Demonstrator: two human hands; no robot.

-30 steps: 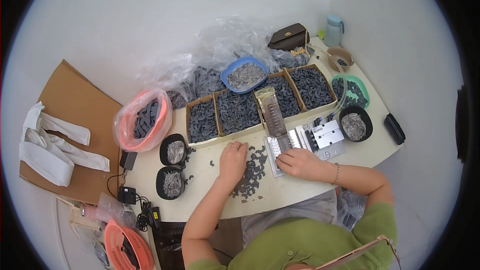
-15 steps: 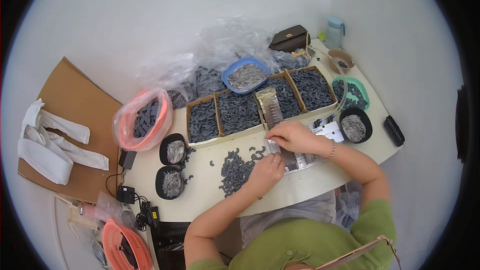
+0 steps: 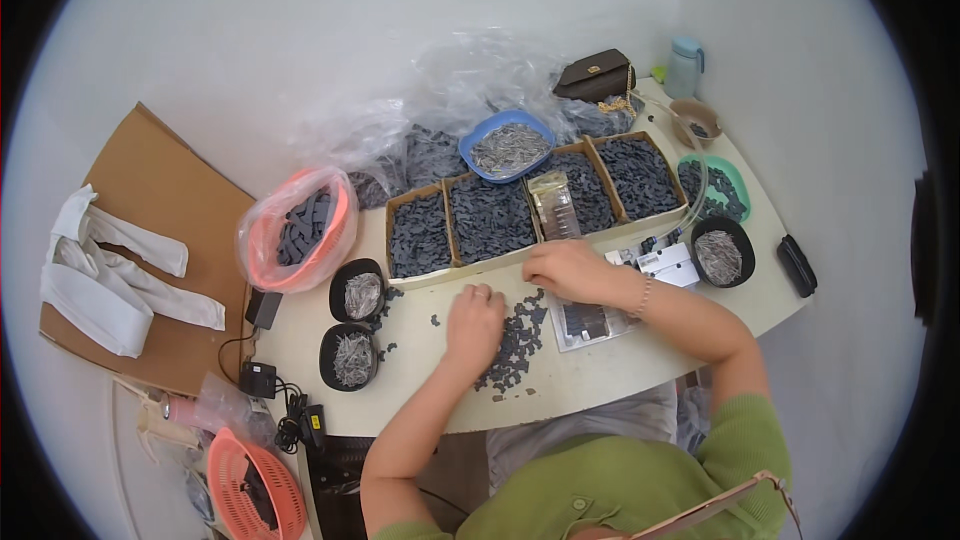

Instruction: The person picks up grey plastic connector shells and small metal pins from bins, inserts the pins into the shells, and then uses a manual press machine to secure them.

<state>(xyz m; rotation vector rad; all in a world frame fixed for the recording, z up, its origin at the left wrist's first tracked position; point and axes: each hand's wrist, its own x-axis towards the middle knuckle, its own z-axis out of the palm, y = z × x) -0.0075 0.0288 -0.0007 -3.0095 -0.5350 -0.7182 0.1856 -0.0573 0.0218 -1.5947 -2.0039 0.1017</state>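
Note:
My left hand (image 3: 475, 325) is down at the left edge of a loose pile of small dark grey pieces (image 3: 517, 350), its fingers curled together and the tips hidden. Beyond the pile, my right hand (image 3: 568, 270) hangs with bent fingers pressed together; whatever they hold does not show. Under my right wrist lies a flat fixture (image 3: 590, 328) with dark and clear parts. A clear ridged strip (image 3: 555, 205) stretches from behind my right hand toward the bins. To its right sits a white device (image 3: 668, 265) with a tube.
Divided cardboard bins (image 3: 490, 220) of grey pieces line the back, beside a blue tray (image 3: 507, 147) of metal pins. Black bowls of pins stand left (image 3: 350, 355) and right (image 3: 722, 252). A green tray (image 3: 738, 180) and black case (image 3: 797, 265) are at the right; a pink basket (image 3: 345, 230) is left.
My left hand has moved left, away from the fixture, to the pile's far left side. My right hand has shifted slightly left. The pile is now more spread out, and the view has shifted a little.

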